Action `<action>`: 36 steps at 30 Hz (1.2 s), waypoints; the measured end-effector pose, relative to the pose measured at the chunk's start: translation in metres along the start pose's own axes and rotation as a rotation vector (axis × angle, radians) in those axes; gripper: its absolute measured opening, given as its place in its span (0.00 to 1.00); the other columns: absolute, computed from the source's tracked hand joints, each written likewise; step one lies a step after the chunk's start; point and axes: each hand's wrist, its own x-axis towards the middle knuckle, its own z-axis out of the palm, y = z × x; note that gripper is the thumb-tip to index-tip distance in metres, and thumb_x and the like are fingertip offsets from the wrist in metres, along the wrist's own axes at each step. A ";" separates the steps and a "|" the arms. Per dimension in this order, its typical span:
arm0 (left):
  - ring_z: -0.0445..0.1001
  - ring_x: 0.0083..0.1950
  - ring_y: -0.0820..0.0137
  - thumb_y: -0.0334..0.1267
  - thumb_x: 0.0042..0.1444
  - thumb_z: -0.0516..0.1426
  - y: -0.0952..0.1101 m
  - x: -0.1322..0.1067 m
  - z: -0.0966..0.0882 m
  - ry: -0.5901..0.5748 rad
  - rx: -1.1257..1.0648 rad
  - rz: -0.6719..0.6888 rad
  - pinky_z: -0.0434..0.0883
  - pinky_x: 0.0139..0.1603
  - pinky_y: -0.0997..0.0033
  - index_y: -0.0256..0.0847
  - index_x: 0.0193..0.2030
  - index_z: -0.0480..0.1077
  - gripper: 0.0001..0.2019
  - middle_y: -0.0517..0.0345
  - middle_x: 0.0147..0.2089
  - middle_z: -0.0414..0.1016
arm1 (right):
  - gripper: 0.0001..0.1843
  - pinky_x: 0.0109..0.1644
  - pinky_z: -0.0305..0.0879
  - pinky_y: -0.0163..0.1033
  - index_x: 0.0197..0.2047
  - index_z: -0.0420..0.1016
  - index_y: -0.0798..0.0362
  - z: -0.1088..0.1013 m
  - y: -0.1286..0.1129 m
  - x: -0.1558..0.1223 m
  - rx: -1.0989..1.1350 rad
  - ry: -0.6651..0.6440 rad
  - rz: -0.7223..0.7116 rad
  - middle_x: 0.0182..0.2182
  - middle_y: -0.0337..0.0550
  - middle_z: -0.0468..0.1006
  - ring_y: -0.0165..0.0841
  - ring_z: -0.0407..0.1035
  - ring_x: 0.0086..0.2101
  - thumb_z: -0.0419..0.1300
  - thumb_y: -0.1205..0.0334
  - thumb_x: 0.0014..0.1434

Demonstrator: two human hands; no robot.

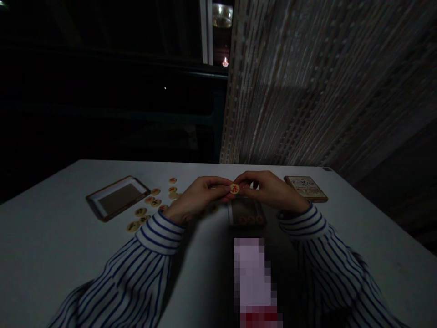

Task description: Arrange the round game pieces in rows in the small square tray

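Both my hands meet over the middle of a white table (48, 237). My left hand (196, 198) and my right hand (269, 189) pinch one round wooden game piece (234, 188) with a red character on it, held between their fingertips. Right below it sits a small dark tray (246, 213) with a row of similar pieces along its near side. Several more round pieces (152, 203) lie scattered on the table to the left of my left hand. I wear striped long sleeves.
A shallow brown-rimmed box lid (117, 197) lies at the left. A small printed box (306, 188) lies at the right near the table's far corner. A woven curtain (324, 82) hangs behind the table. The room beyond is dark.
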 end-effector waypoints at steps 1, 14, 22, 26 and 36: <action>0.73 0.35 0.74 0.34 0.45 0.59 0.000 0.000 0.000 0.001 0.000 0.000 0.69 0.40 0.74 0.35 0.37 0.71 0.10 0.56 0.35 0.76 | 0.12 0.37 0.59 0.32 0.41 0.71 0.54 0.000 0.000 0.000 -0.007 -0.001 -0.008 0.32 0.38 0.75 0.27 0.67 0.34 0.54 0.66 0.52; 0.72 0.36 0.72 0.40 0.45 0.59 -0.006 0.000 0.007 0.078 0.007 0.028 0.69 0.40 0.72 0.34 0.37 0.71 0.13 0.54 0.35 0.75 | 0.15 0.41 0.58 0.37 0.45 0.69 0.55 0.000 -0.006 -0.001 -0.310 -0.005 -0.082 0.37 0.45 0.73 0.32 0.65 0.37 0.54 0.60 0.54; 0.71 0.36 0.74 0.40 0.45 0.58 -0.010 -0.007 0.011 0.105 -0.047 0.024 0.67 0.40 0.75 0.34 0.37 0.72 0.13 0.54 0.36 0.75 | 0.15 0.42 0.57 0.38 0.45 0.69 0.55 0.002 -0.011 -0.003 -0.387 -0.016 -0.123 0.38 0.46 0.73 0.33 0.64 0.39 0.51 0.60 0.56; 0.71 0.37 0.74 0.41 0.45 0.58 -0.016 -0.011 0.013 0.126 -0.053 0.028 0.67 0.41 0.74 0.34 0.38 0.71 0.14 0.53 0.37 0.74 | 0.15 0.43 0.57 0.39 0.44 0.70 0.55 0.005 -0.011 -0.002 -0.404 -0.047 -0.131 0.37 0.47 0.74 0.34 0.64 0.39 0.52 0.59 0.55; 0.72 0.36 0.69 0.44 0.48 0.55 -0.044 -0.018 0.015 0.346 0.140 0.128 0.68 0.42 0.66 0.33 0.43 0.68 0.18 0.53 0.35 0.75 | 0.15 0.41 0.56 0.37 0.43 0.70 0.56 0.005 -0.010 -0.003 -0.454 -0.132 -0.072 0.37 0.47 0.74 0.34 0.66 0.38 0.52 0.60 0.54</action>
